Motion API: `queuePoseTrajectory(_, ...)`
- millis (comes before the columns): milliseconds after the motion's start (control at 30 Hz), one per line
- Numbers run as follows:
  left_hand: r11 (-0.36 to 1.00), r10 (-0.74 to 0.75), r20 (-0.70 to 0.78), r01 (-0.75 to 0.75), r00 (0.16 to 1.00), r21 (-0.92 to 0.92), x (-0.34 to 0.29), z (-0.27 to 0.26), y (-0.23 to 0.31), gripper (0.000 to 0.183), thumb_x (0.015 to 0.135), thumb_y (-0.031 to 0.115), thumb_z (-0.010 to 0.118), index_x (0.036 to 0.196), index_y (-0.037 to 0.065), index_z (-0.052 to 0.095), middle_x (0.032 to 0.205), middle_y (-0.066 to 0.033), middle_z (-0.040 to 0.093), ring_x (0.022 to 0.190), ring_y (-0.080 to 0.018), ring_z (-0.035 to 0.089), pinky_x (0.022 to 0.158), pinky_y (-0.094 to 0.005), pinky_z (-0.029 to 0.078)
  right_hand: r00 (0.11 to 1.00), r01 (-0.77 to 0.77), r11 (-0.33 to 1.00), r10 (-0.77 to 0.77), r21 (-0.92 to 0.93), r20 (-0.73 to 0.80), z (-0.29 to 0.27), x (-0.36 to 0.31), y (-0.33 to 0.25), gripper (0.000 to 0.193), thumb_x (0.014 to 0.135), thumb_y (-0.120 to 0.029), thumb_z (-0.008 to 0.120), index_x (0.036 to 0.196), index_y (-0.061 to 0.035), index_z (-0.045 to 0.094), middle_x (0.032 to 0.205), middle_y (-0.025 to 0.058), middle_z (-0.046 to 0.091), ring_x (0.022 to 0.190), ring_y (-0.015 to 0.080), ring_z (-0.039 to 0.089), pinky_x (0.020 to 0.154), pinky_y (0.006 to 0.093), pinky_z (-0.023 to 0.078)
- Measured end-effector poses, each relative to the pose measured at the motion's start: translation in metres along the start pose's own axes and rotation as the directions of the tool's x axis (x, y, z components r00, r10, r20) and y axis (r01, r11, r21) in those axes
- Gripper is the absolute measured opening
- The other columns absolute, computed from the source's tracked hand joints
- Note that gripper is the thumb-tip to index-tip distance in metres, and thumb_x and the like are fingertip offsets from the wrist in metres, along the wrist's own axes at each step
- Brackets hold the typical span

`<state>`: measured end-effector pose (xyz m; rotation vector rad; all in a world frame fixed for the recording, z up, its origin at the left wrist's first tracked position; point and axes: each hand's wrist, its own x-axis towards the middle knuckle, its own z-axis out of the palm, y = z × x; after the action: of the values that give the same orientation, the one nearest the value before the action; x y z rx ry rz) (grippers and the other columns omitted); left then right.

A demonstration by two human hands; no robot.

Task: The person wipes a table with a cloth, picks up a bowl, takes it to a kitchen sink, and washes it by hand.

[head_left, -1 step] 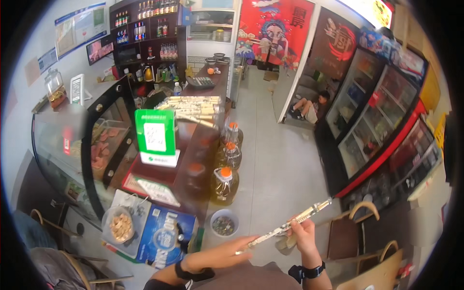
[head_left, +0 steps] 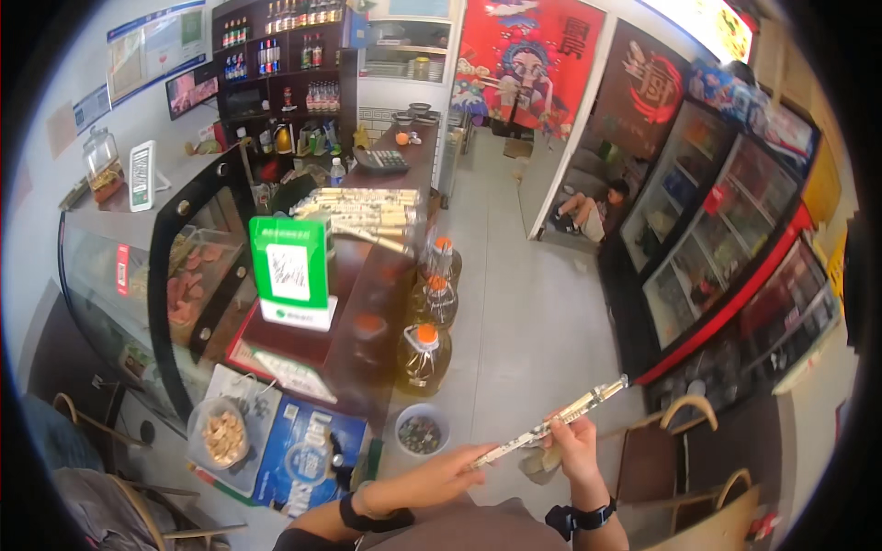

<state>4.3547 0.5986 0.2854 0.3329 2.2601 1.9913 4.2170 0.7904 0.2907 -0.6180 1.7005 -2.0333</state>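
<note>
Head view: wrapped chopsticks (head_left: 514, 444), clamped by left hand (head_left: 448, 474) and right hand (head_left: 576, 447), could be dropped if grip is loosened.

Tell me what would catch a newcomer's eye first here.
The green sign comes first, standing on the dark counter left of centre. Next is the red panel at the top, beyond the aisle. Then the patterned sticks, held slantwise between the left hand and right hand at lower centre.
</note>
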Motion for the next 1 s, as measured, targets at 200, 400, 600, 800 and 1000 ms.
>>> queuePoseTrajectory(200, 0.998, 0.021, -0.301, -0.004, 0.953, 0.059, 0.134, -0.060, -0.006, 0.040, 0.086, 0.010, 0.043, 0.125, 0.007, 0.039, 0.092, -0.0114, 0.052, 0.077, -0.0222, 0.052, 0.070, -0.0307, 0.042, 0.996, -0.064, 0.995, 0.058, 0.082, 0.069, -0.038, 0.160, 0.000, 0.016, 0.083, -0.007, 0.052, 0.095, 0.0025, 0.055, 0.068, 0.0028, 0.054, 0.061, 0.0083, 0.050, 0.057, 0.0216, 0.042)
queuePoseTrajectory(400, 0.922, 0.229, -0.846, 0.172, 0.482, 0.347, 0.195, -0.147, -0.007, 0.037, 0.084, 0.004, 0.042, 0.120, -0.002, 0.040, 0.087, -0.0158, 0.048, 0.080, -0.0298, 0.050, 0.072, -0.0333, 0.041, 0.903, -0.059, 0.998, 0.052, 0.002, 0.427, -0.014, 0.324, 0.030, 0.029, 0.080, -0.008, 0.055, 0.106, 0.0021, 0.052, 0.063, 0.0009, 0.050, 0.057, 0.0074, 0.046, 0.053, 0.0200, 0.038)
queuePoseTrajectory(600, 0.364, 0.502, -0.862, 0.884, 0.077, 0.292, 0.213, -0.230, 0.004, 0.042, 0.075, 0.001, 0.043, 0.112, -0.017, 0.039, 0.101, -0.0276, 0.044, 0.088, -0.0365, 0.043, 0.082, -0.0427, 0.034, 0.714, -0.181, 0.958, 0.283, -0.221, 0.641, -0.009, 0.442, 0.098, 0.009, 0.080, -0.012, 0.055, 0.081, -0.0026, 0.054, 0.058, -0.0004, 0.047, 0.052, 0.0070, 0.043, 0.047, 0.0204, 0.034)
queuePoseTrajectory(800, 0.616, 0.399, -0.846, 0.787, -0.354, -0.038, 0.247, -0.231, -0.001, 0.053, 0.079, 0.023, 0.056, 0.120, -0.005, 0.036, 0.117, -0.0247, 0.040, 0.107, -0.0378, 0.038, 0.090, -0.0414, 0.034, 0.351, -0.022, 0.873, 0.463, -0.487, 0.814, -0.026, 0.503, 0.131, 0.019, 0.084, -0.018, 0.051, 0.096, -0.0053, 0.057, 0.080, 0.0078, 0.058, 0.072, 0.0142, 0.053, 0.063, 0.0255, 0.042)
queuePoseTrajectory(1000, 0.643, 0.438, -0.785, 0.763, -0.437, -0.066, 0.254, -0.091, -0.025, 0.040, 0.078, 0.017, 0.058, 0.115, 0.005, 0.048, 0.116, -0.0147, 0.046, 0.107, -0.0317, 0.043, 0.091, -0.0391, 0.035, 0.210, -0.110, 0.875, 0.485, -0.472, 0.849, -0.020, 0.506, 0.161, 0.012, 0.085, -0.016, 0.053, 0.085, -0.0046, 0.057, 0.056, -0.0007, 0.048, 0.041, 0.0074, 0.039, 0.037, 0.0217, 0.033)
